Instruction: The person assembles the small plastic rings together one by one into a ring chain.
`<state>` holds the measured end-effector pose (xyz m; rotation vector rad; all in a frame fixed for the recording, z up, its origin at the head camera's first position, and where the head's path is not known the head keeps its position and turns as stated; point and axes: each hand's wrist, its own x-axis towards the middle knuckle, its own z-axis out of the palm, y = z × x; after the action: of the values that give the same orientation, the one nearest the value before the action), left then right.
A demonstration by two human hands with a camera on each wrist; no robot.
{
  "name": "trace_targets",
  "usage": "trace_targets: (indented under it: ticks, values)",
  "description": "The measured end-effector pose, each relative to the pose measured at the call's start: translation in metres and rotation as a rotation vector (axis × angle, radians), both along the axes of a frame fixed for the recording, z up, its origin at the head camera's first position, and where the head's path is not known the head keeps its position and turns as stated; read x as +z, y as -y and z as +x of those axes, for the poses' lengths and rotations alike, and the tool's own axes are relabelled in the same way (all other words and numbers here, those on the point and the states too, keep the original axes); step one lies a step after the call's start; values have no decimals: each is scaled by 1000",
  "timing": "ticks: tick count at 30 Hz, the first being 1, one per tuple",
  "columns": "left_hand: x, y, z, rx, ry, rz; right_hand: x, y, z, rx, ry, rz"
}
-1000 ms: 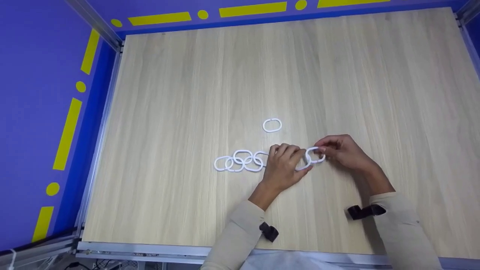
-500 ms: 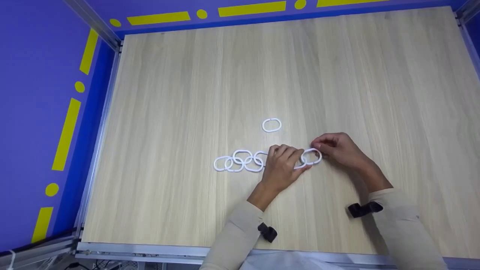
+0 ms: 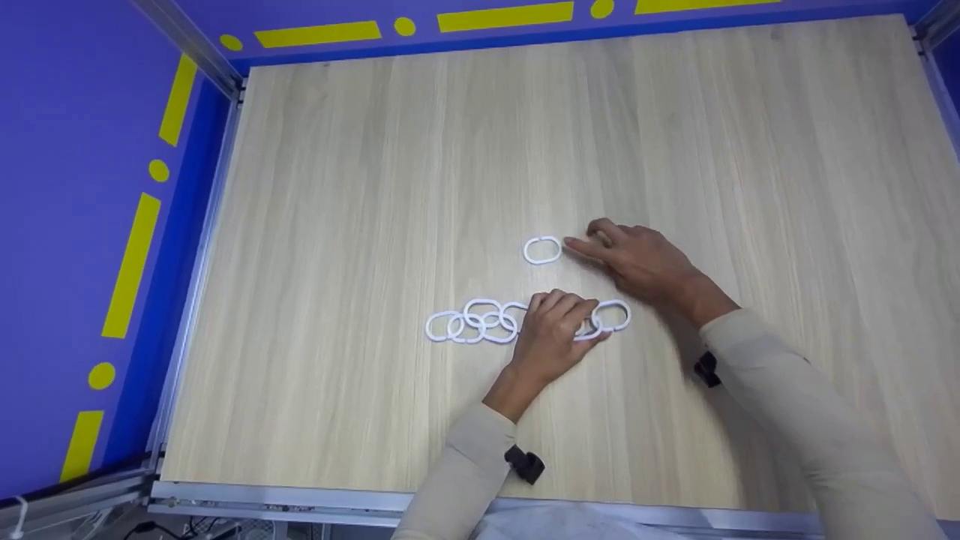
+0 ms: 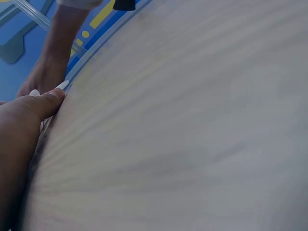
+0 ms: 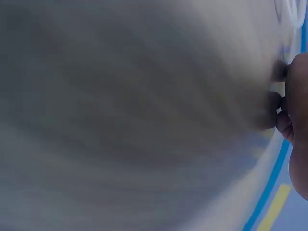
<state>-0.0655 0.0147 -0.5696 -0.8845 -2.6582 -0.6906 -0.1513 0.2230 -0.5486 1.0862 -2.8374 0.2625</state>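
Note:
White oval plastic links form a chain (image 3: 484, 301) on the table, its left part lying flat and its middle covered by my left hand (image 3: 551, 334). That hand's fingers curl over the chain and grip it; the left wrist view has the thumb (image 4: 50, 102) against a white link. The end link (image 3: 629, 315) pokes out to the right of the fingers. Farther back lies a single loose link (image 3: 541, 262), with a small gap at its top. My right hand (image 3: 649, 262) holds nothing, its extended index fingertip right at the loose link's right edge.
The wood-grain table (image 3: 360, 187) has a metal frame edge (image 3: 300, 499) at the front. Blue panels (image 3: 90, 150) with yellow marks rise at the left and back. Black wrist mounts (image 3: 525, 465) sit by both sleeves.
My right hand let go of the chain's end link and moved back and left to the loose link. The left hand and the chain shifted slightly left.

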Motion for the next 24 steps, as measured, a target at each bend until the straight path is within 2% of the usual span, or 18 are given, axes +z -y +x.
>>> trace_targets:
  ticks: [2,4,6,9,13,16,20,24]
  values:
    - [0,1,0,2,-4,-8,4,7,-3,35,-16,79]
    - [0,1,0,5,-4,-9,7,13,-6,61,-32,103]
    - [0,1,0,5,0,-9,8,15,-8,75,-49,83]
    - [0,1,0,7,21,-4,7,12,-8,50,-16,-21]
    - [0,0,1,14,46,4,4,-5,1,-72,135,-181]
    - [1,0,1,25,56,16,4,-18,12,-182,246,-259]
    - [2,0,0,40,72,41,5,-31,27,-289,337,-356]
    - [2,0,0,47,93,66,7,-42,36,-361,389,-488]
